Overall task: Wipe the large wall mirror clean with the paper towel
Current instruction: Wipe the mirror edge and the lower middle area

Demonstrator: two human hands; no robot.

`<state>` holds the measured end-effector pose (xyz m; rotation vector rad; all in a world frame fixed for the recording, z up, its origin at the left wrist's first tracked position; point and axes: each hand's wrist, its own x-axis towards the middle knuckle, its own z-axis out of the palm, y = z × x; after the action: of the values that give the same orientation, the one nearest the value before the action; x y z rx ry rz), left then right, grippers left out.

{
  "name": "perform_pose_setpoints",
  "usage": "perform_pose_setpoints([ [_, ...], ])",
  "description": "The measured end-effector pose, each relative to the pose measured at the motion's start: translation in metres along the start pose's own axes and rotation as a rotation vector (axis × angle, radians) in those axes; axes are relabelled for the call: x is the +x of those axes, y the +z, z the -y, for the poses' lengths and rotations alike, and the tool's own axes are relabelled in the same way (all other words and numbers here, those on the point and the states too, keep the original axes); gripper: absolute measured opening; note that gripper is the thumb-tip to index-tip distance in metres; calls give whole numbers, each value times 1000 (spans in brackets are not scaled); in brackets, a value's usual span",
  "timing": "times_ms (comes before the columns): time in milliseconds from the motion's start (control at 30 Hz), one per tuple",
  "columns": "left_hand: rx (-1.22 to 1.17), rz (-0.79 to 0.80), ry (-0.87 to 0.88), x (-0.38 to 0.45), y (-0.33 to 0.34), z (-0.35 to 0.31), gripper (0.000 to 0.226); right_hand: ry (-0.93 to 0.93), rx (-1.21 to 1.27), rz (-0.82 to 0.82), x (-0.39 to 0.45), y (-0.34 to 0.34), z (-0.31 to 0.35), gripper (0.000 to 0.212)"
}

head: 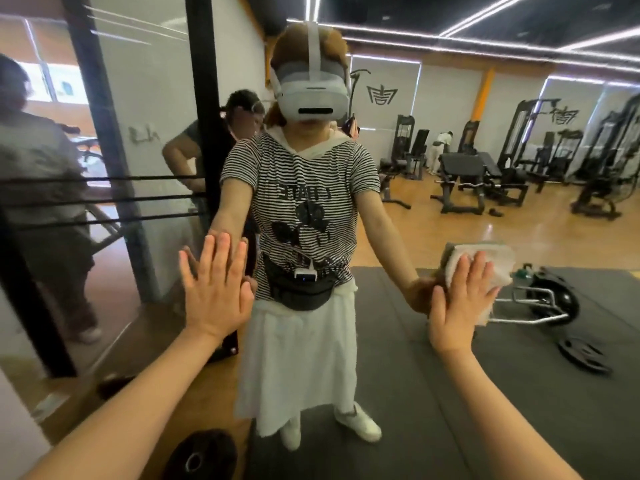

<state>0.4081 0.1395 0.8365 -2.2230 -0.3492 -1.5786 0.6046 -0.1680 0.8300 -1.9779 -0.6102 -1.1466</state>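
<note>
A gym is reflected in the mirror (450, 220); the paper towel (498, 261) is pressed flat by the open right hand (462, 299); the open left hand (214, 289) is braced on the glass; even pressure and overlapping strokes are best kept.

This is a gym. The wall mirror (450, 216) reflects a wide hall with a wooden floor, rows of black weight machines (540, 147) and padded benches (464, 174), dark rubber floor mats (433, 393), loose weight plates (585, 355), and long strip lights (485, 15) across a dark ceiling.
</note>
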Motion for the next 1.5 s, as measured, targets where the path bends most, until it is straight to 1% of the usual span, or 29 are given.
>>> perform_pose_setpoints([
  [100, -13, -42, 15, 0, 3, 0, 69, 208, 38, -90, -9, 22, 43, 69],
  [133, -14, -46, 16, 0, 4, 0, 68, 235, 55, -96, -13, 29, 64, 69],
  [167, -12, -45, 16, 0, 4, 0, 65, 220, 73, -83, -19, 36, 86, 68],
  [233, -9, -35, 17, 0, 4, 1, 62, 95, 72, -15, -36, 49, 125, 64],
  [300, -12, -30, 18, -1, 4, 2, 61, -14, 46, 43, -49, 57, 143, 62],
  [367, -17, -34, 17, -2, 5, 2, 60, -96, -12, 67, -47, 54, 132, 56],
  [433, -31, -40, 16, -2, 5, 2, 60, -154, -92, 70, -40, 44, 104, 52],
  [467, -35, -44, 15, -2, 5, 2, 60, -132, -109, 59, -35, 38, 88, 52],
  [533, -40, -44, 13, -2, 5, 1, 60, -4, -92, 17, -24, 25, 59, 51],
  [600, -39, -49, 11, -2, 6, 1, 60, 97, -63, -20, -17, 18, 45, 56],
  [667, -39, -56, 10, -2, 7, 1, 60, 147, -5, -49, -16, 21, 52, 57],
  [733, -35, -55, 9, -2, 7, 1, 60, 295, 88, -91, -14, 31, 78, 59],
  [800, -35, -46, 3, -2, 7, 1, 59, 433, 119, -115, -12, 42, 115, 61],
  [833, -38, -41, -2, -2, 7, 0, 59, 409, 104, -99, -15, 48, 135, 62],
  [867, -39, -38, -4, -2, 6, 1, 59, 306, 66, -75, -22, 55, 154, 63],
  [967, -27, -17, 5, -3, 5, 2, 60, -154, 42, 60, -58, 72, 203, 76],
  [1000, -25, -12, 8, -3, 5, 2, 60, -255, 23, 82, -65, 75, 207, 79],
  [1100, -46, -17, 7, -3, 4, 2, 59, -421, -109, 103, -59, 75, 180, 82],
  [1167, -56, -22, 5, -2, 3, 2, 59, -470, -159, 104, -48, 67, 154, 80],
  [1233, -66, -22, 1, -1, 3, 2, 59, -436, -170, 73, -41, 56, 131, 76],
  [1300, -64, -30, -1, -2, 3, 2, 59, -341, -176, 3, -33, 45, 105, 76],
  [1367, -65, -37, -2, -2, 4, 1, 59, -170, -156, -32, -23, 32, 79, 76],
  [1400, -67, -36, -4, -2, 4, 0, 59, -79, -128, -40, -19, 26, 72, 71],
  [1467, -66, -36, -8, -2, 4, 0, 59, 56, -68, -60, -15, 23, 75, 60],
  [1500, -63, -35, -8, -2, 4, 0, 60, 103, -27, -72, -15, 25, 84, 59],
])
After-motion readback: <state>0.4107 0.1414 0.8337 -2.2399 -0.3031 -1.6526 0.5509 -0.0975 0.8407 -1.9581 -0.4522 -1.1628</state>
